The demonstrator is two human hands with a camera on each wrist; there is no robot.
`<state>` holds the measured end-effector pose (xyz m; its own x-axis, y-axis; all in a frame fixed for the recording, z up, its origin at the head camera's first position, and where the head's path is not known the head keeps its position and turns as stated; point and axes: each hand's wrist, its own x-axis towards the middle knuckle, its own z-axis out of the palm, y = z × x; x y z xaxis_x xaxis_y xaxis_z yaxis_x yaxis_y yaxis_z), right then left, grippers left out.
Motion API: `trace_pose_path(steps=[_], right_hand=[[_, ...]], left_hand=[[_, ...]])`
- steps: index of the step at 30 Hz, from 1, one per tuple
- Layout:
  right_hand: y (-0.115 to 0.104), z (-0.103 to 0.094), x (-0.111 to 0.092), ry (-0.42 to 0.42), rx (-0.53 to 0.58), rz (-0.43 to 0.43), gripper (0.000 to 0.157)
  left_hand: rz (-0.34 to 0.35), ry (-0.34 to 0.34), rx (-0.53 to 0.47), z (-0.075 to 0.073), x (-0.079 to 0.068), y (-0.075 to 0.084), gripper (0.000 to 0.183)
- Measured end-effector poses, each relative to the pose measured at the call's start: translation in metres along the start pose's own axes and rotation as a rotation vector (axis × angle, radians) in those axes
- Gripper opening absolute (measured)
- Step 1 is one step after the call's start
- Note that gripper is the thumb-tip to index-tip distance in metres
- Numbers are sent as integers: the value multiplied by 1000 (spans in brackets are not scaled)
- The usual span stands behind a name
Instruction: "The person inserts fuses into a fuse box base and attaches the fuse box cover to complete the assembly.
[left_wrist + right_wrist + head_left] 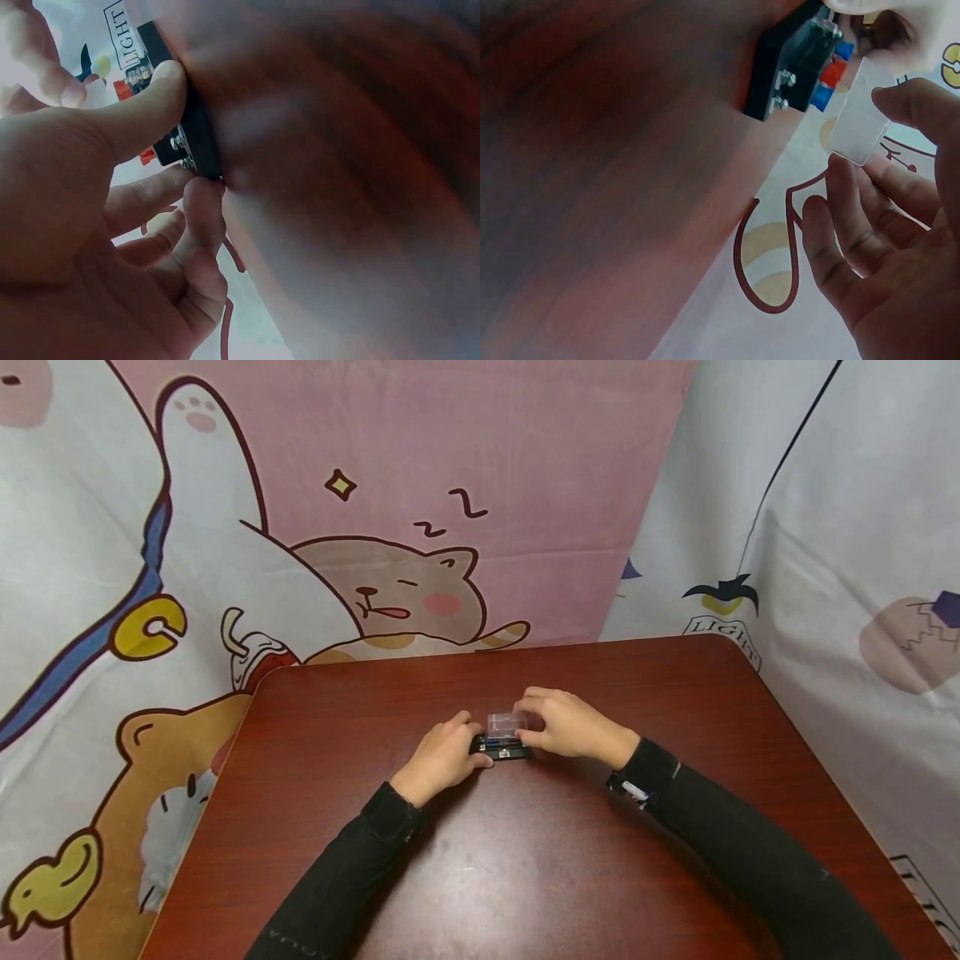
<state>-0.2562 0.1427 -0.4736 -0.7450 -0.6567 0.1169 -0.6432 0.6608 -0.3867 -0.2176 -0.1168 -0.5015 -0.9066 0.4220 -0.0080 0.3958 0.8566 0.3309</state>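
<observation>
On the dark red table lies a small black fuse block (507, 753), its red and blue fuses (833, 73) and metal screws showing in the right wrist view. My left hand (441, 757) grips the block's left end, with the thumb (161, 94) along one side and fingers at the other. A clear plastic cover (503, 725) is pinched between thumb and fingers of my right hand (567, 725). In the right wrist view, this cover (860, 112) is tilted close beside the fuses, its bottom edge at a fingertip.
The reddish-brown tabletop (465, 868) extends around both forearms, with its far edge beyond the hands. Behind it hangs a pink and white cloth (420, 435) printed with cartoon animals. A second white printed cloth (847, 527) covers the right side.
</observation>
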Motion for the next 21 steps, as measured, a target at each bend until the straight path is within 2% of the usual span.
trace_pose_path(steps=[11, 17, 21], right_hand=[[-2, 7, 0, -5, -8, -15, 35], [-1, 8, 0, 3, -10, -34, 33], [-1, 8, 0, 5, -14, -40, 33]], left_hand=[[-9, 35, -65, -5, -2, -4, 60], [55, 121, -74, -13, -3, -2, 60], [89, 130, -80, -18, -3, 3, 53]])
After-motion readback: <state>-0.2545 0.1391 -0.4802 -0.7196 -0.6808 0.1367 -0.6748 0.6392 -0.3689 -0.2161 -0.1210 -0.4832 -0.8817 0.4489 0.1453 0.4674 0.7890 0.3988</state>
